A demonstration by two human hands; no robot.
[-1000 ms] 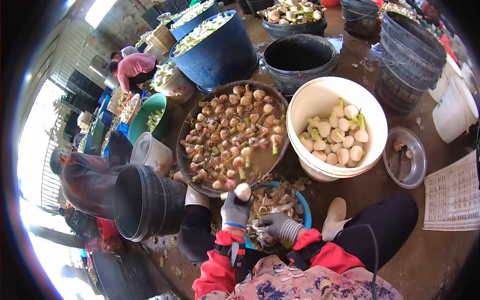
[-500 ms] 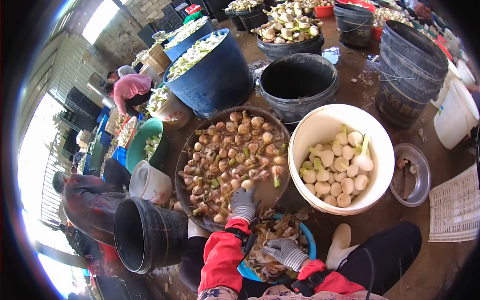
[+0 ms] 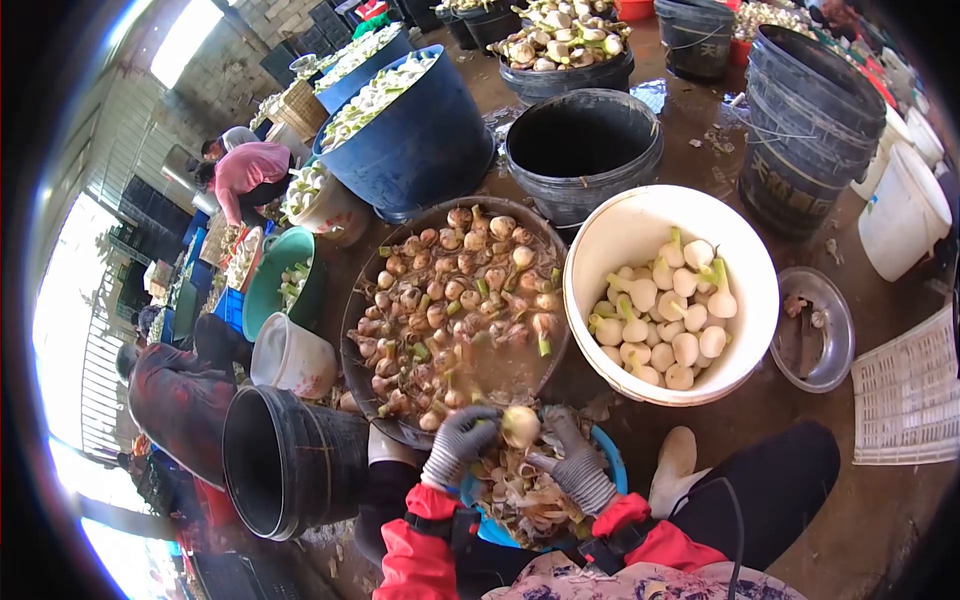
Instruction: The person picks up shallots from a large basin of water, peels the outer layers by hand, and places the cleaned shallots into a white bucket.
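My left hand (image 3: 463,440), in a grey glove, is closed on a pale bulb (image 3: 520,427) above the blue basin (image 3: 618,470) of papery peelings (image 3: 525,500). Close to the bulb's other side is my right hand (image 3: 575,460), gloved too, its fingers partly bent and what they hold unclear. Beyond my hands, a wide dark tub (image 3: 350,340) holds unpeeled bulbs (image 3: 440,300) in brown water. To its right stands a white bucket (image 3: 600,240) with peeled white bulbs (image 3: 685,348) inside.
A black bucket (image 3: 300,460) lies tipped at left, near a seated person (image 3: 180,400). Another person in pink (image 3: 250,170) bends over farther back. Behind the tub are a blue tub (image 3: 410,150) and a black bucket (image 3: 585,180). A metal bowl (image 3: 845,330) and white basket (image 3: 910,400) sit at right.
My left hand has come back from the tub's edge to above the peelings, with a bulb in it. My right hand has risen toward it. The view has shifted slightly.
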